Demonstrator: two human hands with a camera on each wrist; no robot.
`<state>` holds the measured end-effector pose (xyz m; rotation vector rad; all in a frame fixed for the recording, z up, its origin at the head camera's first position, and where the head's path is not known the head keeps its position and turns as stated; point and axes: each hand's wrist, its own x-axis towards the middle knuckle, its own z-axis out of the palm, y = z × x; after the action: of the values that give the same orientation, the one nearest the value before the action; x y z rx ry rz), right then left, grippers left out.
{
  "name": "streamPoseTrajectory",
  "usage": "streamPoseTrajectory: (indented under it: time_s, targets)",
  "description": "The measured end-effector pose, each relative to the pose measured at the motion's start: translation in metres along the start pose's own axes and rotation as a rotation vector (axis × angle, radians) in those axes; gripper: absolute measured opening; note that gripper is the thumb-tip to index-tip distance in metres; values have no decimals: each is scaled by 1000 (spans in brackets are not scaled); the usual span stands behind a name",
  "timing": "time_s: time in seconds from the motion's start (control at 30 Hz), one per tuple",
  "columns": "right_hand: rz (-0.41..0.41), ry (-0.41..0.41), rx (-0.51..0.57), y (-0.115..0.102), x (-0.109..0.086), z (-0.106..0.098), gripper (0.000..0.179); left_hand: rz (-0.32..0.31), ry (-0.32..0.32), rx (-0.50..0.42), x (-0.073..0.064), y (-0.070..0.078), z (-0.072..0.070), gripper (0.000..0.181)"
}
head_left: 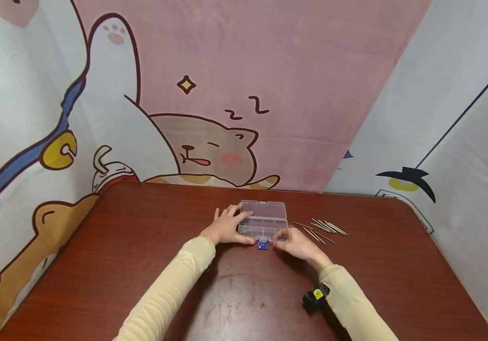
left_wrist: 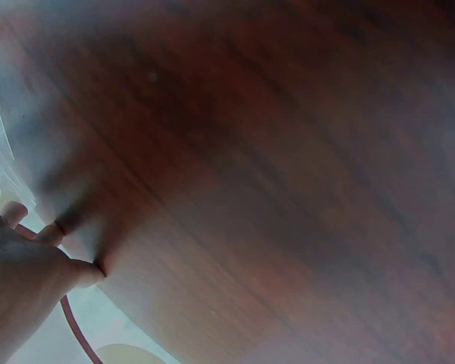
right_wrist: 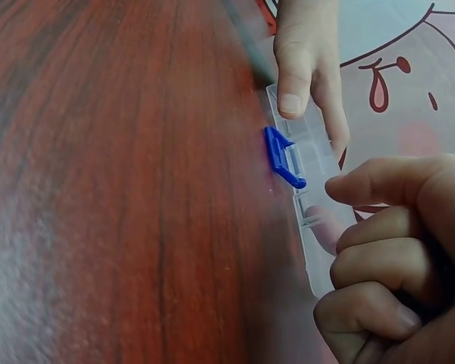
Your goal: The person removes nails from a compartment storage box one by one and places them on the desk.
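Observation:
A clear plastic compartment box (head_left: 265, 229) lies on the table with its lid (head_left: 263, 209) tipped back and its blue latch (head_left: 263, 245) hanging at the front. Spread over the box's left side, my left hand (head_left: 227, 227) rests its thumb at the front left corner and a finger across the back. Small metal pieces (head_left: 245, 232) sit in the left compartment. My right hand (head_left: 295, 242) has curled fingers that pinch the front right edge. Through the clear wall in the right wrist view, a fingertip (right_wrist: 324, 227) shows behind it. The left wrist view catches left fingers (left_wrist: 83, 273) near the table.
Several thin metal rods (head_left: 325, 227) lie loosely to the right of the box, close to the right hand. The brown wooden table (head_left: 141, 265) ends at a printed cloth (head_left: 333, 71) behind it. A black wrist camera (head_left: 313, 299) sits under the right sleeve.

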<state>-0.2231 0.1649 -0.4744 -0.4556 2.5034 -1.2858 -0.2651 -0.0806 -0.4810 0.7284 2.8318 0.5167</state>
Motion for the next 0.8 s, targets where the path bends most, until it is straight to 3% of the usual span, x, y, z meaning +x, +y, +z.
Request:
streamPoseTrajectory:
  time_s: [0.2, 0.6, 0.8]
  targets:
    - [-27, 12, -34, 1, 2, 3, 13, -11, -3, 18, 2, 0, 0, 92]
    - [79, 92, -34, -1, -1, 10, 12, -14, -22, 30, 4, 1, 0, 92]
    - [39, 113, -25, 3, -3, 13, 11, -6, -17, 16, 3, 1, 0, 91]
